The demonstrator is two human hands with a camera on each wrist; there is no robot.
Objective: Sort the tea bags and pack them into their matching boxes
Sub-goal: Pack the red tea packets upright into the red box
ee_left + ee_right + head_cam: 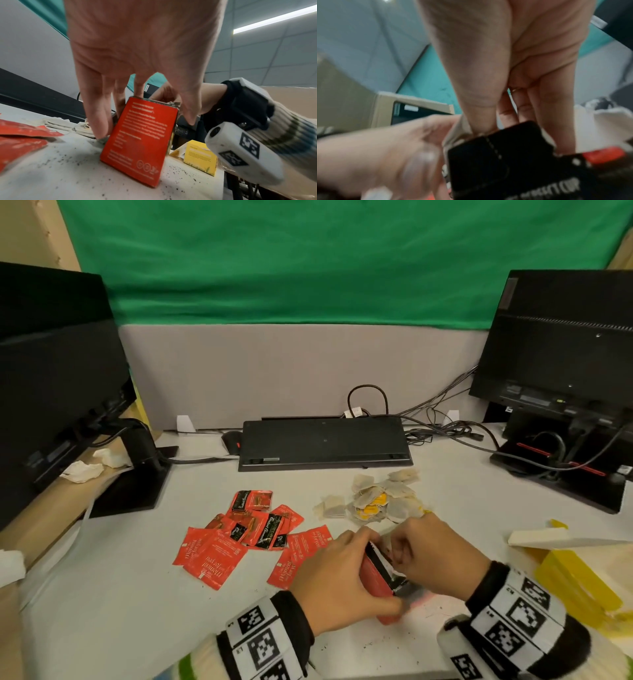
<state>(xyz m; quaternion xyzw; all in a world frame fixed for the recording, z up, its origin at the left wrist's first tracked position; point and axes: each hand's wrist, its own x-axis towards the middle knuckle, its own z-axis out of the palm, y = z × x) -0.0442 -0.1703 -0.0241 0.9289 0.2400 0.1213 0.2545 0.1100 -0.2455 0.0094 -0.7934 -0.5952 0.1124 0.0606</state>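
On a pale desk before a green backdrop, red foil tea sachets [239, 537] lie scattered just left of the left hand [337, 580], which grips the red tea box [139, 140] standing upright; the right hand [433, 556] pinches its top flap, paper tea bags [380, 501] beyond.

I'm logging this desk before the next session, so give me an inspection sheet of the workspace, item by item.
Surface: white desk, dark specks near the front edge.
Job's things: red box standing on the desk; red sachets scattered left of it; paper tea bags piled behind; yellow box to the right.
Clutter: crumpled tissues by the left monitor base.
Grippers: left hand grips the red box; right hand works at its black top flap.
Cables: black cables tangled behind the keyboard.
Surroundings: two monitors, grey partition, green cloth.
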